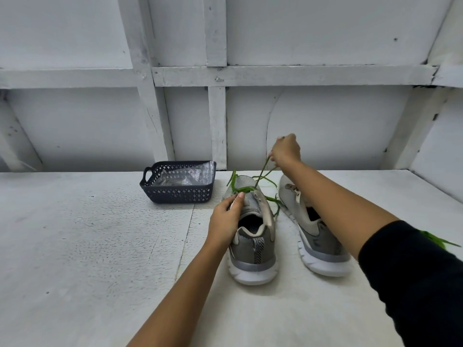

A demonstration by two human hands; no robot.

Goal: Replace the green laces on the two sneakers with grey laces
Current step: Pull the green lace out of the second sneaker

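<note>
Two grey sneakers with white soles stand side by side on the white table, heels toward me. My left hand (pixel 226 216) grips the left sneaker (pixel 251 236) at its left eyelet edge, thumb near the last crossing of green lace (pixel 244 189). My right hand (pixel 285 150) is raised above the toes and pinches a strand of that green lace, drawn taut up out of the shoe. The right sneaker (pixel 313 229) has no lace in its visible eyelets. Another green lace (pixel 438 240) lies at the right, partly behind my dark sleeve.
A dark perforated plastic basket (pixel 179 194) stands to the left of the sneakers near the wall, with clear plastic packets inside; their contents are hard to make out. The white panelled wall rises right behind the table.
</note>
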